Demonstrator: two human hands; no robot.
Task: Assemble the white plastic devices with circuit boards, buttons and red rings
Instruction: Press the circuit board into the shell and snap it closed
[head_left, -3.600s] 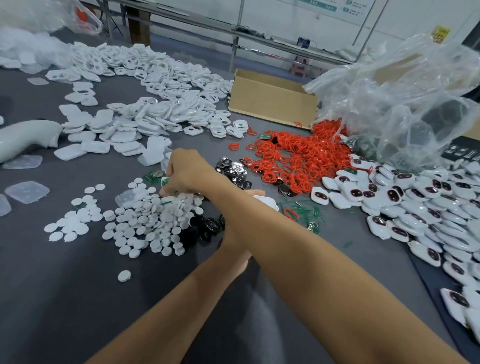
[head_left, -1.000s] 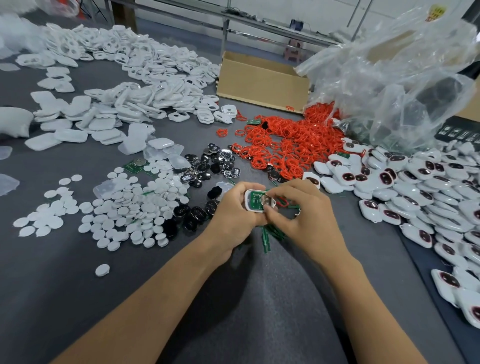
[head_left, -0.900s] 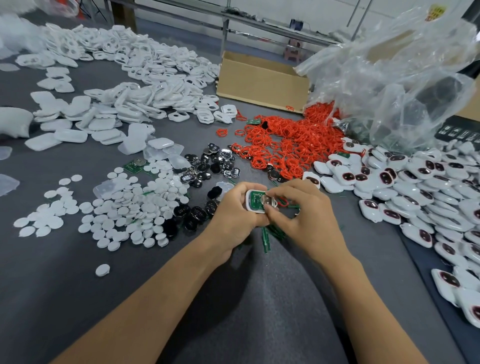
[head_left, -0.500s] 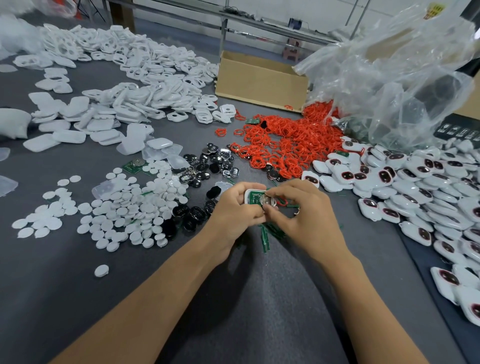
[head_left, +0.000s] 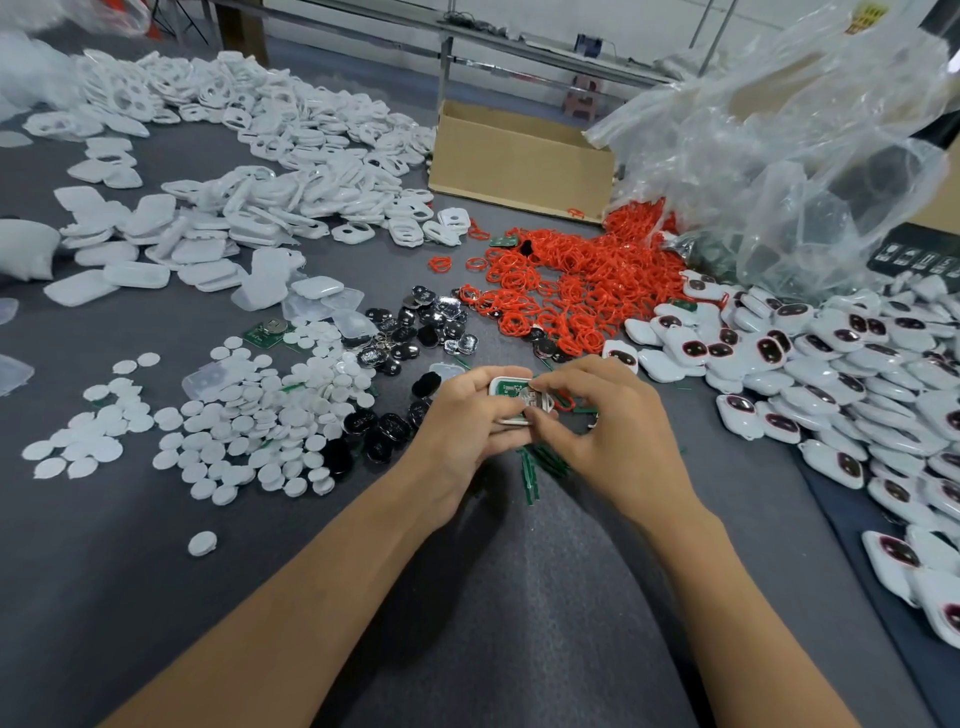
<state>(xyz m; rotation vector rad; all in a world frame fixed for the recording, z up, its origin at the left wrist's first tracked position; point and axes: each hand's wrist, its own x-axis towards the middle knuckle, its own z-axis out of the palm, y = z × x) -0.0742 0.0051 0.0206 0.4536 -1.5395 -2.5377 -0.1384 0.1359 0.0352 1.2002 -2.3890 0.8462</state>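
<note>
— What do we see at the far left?
— Heaps of white plastic shells (head_left: 208, 156) spread across the grey table (head_left: 156, 597). Nearer us lies a scatter of white round buttons (head_left: 249, 415). One loose circuit board (head_left: 267, 332) lies at the far edge of those buttons.

— And toward the middle?
— A cluster of black and silver parts (head_left: 415, 327) lies just beside the buttons. Then comes our left hand (head_left: 462, 421). Its fingers curl round the white device shell (head_left: 511, 387), which we hold at the centre, on the near side of the red rings. A green board (head_left: 506, 389) sits inside the shell, facing up.

— What about our right hand?
— Our right hand (head_left: 613, 431) meets the left at the shell. Its thumb and forefinger pinch the shell's right end, over a pale metal piece (head_left: 535, 399). A single red ring (head_left: 566, 402) shows under those fingers, and we cannot tell whether we hold it. Thin green strips (head_left: 535, 467) lie on the table below both hands.

— And to the right?
— Beyond the hands, the heap of red rings (head_left: 582, 280) reaches a cardboard box (head_left: 519, 161). Farther right, a crumpled clear plastic bag (head_left: 805, 156) stands behind a large pile of closed white devices (head_left: 831, 364) with dark oval windows.
</note>
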